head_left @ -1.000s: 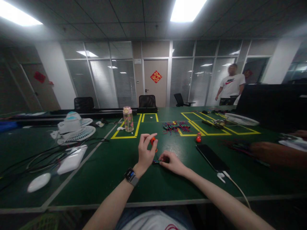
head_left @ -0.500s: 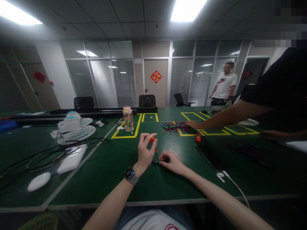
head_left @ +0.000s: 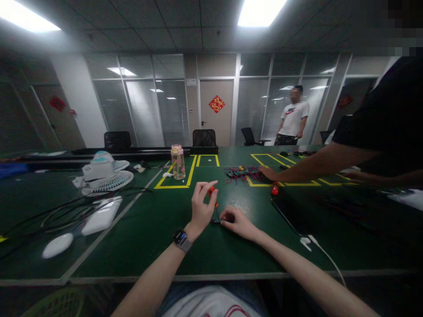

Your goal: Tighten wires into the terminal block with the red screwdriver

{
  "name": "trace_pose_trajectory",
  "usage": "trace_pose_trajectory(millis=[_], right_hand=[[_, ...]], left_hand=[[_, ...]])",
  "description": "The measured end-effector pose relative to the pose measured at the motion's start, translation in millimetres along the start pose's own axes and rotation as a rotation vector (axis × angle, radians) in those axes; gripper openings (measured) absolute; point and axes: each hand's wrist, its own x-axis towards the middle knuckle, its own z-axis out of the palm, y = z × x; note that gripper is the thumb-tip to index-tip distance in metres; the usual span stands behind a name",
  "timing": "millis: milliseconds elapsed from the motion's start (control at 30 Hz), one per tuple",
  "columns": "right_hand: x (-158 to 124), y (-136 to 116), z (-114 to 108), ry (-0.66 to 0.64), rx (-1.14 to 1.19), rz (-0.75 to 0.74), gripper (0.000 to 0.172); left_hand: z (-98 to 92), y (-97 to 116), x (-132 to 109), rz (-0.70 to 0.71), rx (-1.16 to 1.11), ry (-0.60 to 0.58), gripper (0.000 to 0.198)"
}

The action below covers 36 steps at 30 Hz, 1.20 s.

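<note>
Matte green table [head_left: 148, 229], smooth and flat, yellow tape squares across the far half. The left hand [head_left: 201, 207], with a square-faced watch [head_left: 180, 238] on its wrist, pinches a slim screwdriver [head_left: 211, 192] by its glossy orange handle, the thin shaft running down at five o'clock to a small dark piece [head_left: 216, 220]. That piece lies flat on the table, dead centre near the front edge, too small to make out in detail. The right hand [head_left: 239, 223] has its fingertips closed on it, pinning it down. So both hands are close together, each clamped. At one o'clock lies a tangle of coloured wires [head_left: 243, 173], and at eleven a clear plastic bottle [head_left: 178, 162]. Since a second ago the two hands have barely shifted, but a co-worker's hand [head_left: 269, 174] has reached in onto the wires.
</note>
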Motion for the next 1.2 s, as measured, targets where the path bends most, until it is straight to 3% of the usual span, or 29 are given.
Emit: trace_pose_trajectory(millis=[100,300,600,833,1200], right_hand=[[0.2,1.1,0.3,0.0,0.013,-0.008,0.012],[-0.4,-0.9,-0.8,0.003,0.002,-0.001,0.013],[0.0,1.5,0.5,0.007,-0.005,-0.008,0.013],[-0.1,-0.9,-0.1,0.005,0.0,0.002,0.013],[-0.5,-1.1,-0.4,0.002,-0.023,0.004,0.011]], left_hand=[[-0.4,-0.1,0.0,-0.011,0.012,0.011,0.021],[-1.5,0.3,-0.8,-0.042,-0.059,-0.053,0.036],[0.4,-0.2,-0.8,-0.014,0.02,-0.006,0.024],[-1.8,1.1,-1.1,0.012,-0.031,-0.015,0.034],[0.0,-1.0,-1.4,-0.011,0.012,0.031,0.022]])
